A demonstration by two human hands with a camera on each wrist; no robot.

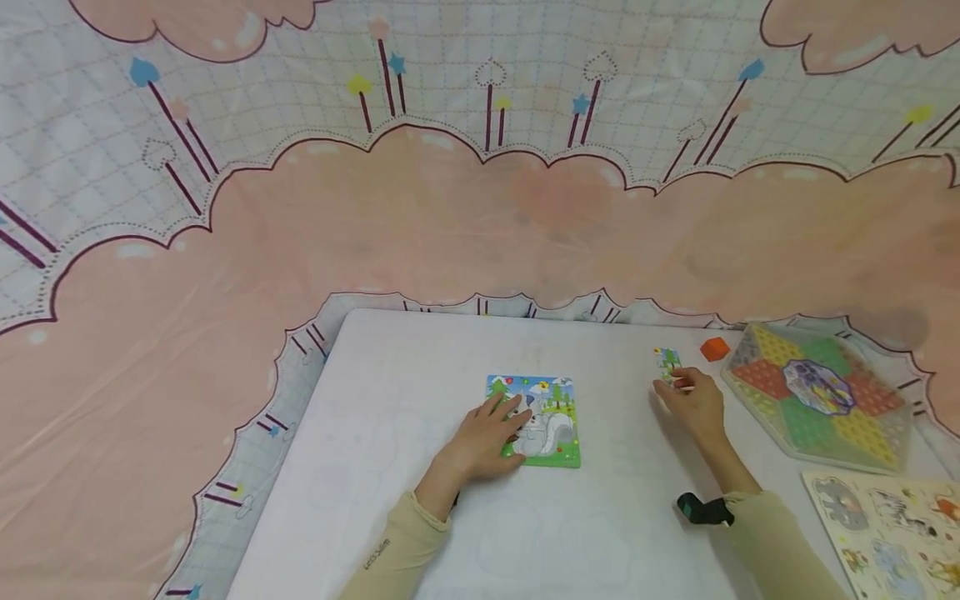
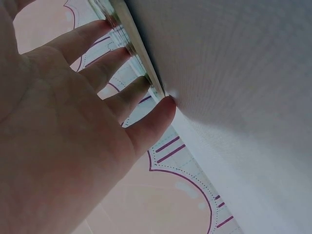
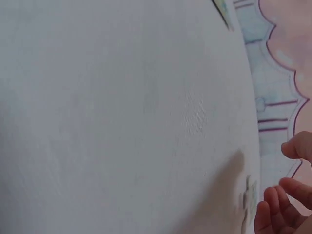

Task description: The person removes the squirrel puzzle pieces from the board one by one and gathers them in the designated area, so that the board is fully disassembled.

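A square picture puzzle (image 1: 555, 433) with a grey-white squirrel lies on the white table. My left hand (image 1: 483, 437) rests across its left part, fingers spread. In the left wrist view the fingertips of the left hand (image 2: 92, 97) touch the puzzle's edge (image 2: 141, 48), and the little finger reaches the tabletop. Off to the right, a few loose puzzle pieces (image 1: 664, 357) lie together on the table. My right hand (image 1: 696, 404) is right at their near end and partly covers them. In the right wrist view, thumb and forefinger of the right hand (image 3: 292, 195) stand apart beside the pieces (image 3: 251, 195).
An orange-red block (image 1: 715, 349) sits beside a clear hexagonal box (image 1: 817, 396) with coloured triangular sections at the table's right. In front of the box lies an animal board (image 1: 862, 533). Patterned cloth (image 1: 450, 225) hangs behind the white table (image 1: 375, 400).
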